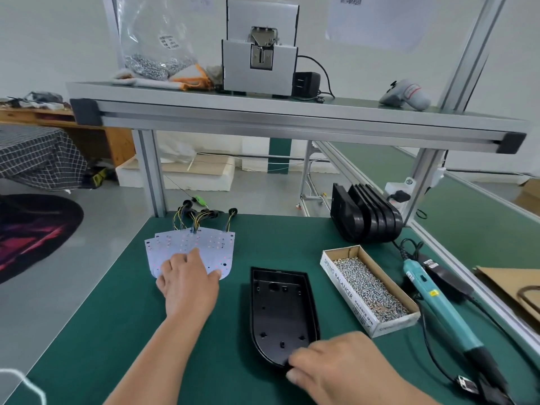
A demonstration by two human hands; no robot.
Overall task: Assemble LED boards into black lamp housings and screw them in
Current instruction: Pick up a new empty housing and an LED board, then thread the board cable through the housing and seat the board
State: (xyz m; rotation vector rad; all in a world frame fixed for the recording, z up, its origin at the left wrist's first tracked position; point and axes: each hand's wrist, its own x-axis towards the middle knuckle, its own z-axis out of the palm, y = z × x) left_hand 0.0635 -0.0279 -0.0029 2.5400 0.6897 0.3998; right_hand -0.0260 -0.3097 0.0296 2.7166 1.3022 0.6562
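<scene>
Grey floor [87, 287], far left: a dark round rug [32, 229] is cut off by the frame edge, with a checked cloth [38, 156] behind it.
LED boards [204, 244]: white, fanned and overlapping on the left half of the table, with wires at their far ends. Their number is hard to make out.
Left hand [187, 285]: fingers spread and nearly straight, lying on top of the fan and hiding the boards' near edges. It grips nothing.
Black lamp housing [282, 311]: mid-table, open side up, just right of the boards and apart from them.
Right hand [336, 363]: fingers curled onto the housing's rounded near rim, holding it. The thumb is hidden.
Screw box [339, 276]: cardboard, full of silver screws, right of the housing.
Spare housings [366, 213]: black, standing on edge behind the box.
Screwdriver [438, 305]: teal, lying near the right edge, its tip hidden.
Table [204, 361]: green mat, aluminium frame.
Shelf [292, 115]: overhead, carrying a grey machine [260, 62] and a clear bag [155, 54] whose label is blurred.
</scene>
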